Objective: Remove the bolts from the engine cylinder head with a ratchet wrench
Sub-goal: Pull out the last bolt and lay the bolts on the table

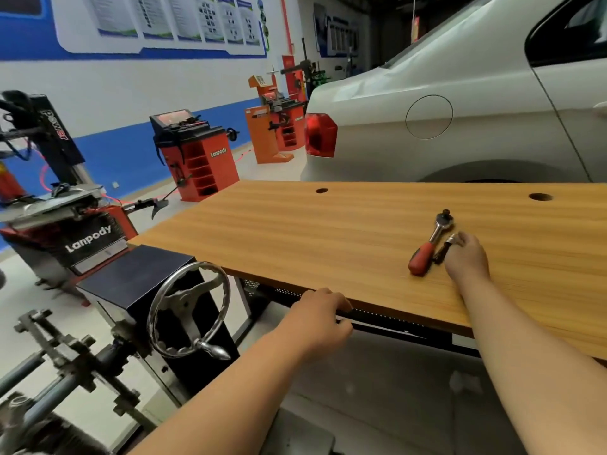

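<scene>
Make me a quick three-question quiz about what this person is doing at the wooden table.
1. True or false: the ratchet wrench lies on the wooden table.
2. What does the left hand grip? A) the table's near edge B) the handwheel C) the car
3. Fill in: the right hand pinches a small metal part beside the wrench's ___ handle.
Key: 1 true; 2 A; 3 red.

Right hand [466, 257] is hiding most of the small metal piece [453, 240] just right of the ratchet wrench [431, 243], grip unclear; frame's left edge is cropping the near-left stand [75, 356].
</scene>
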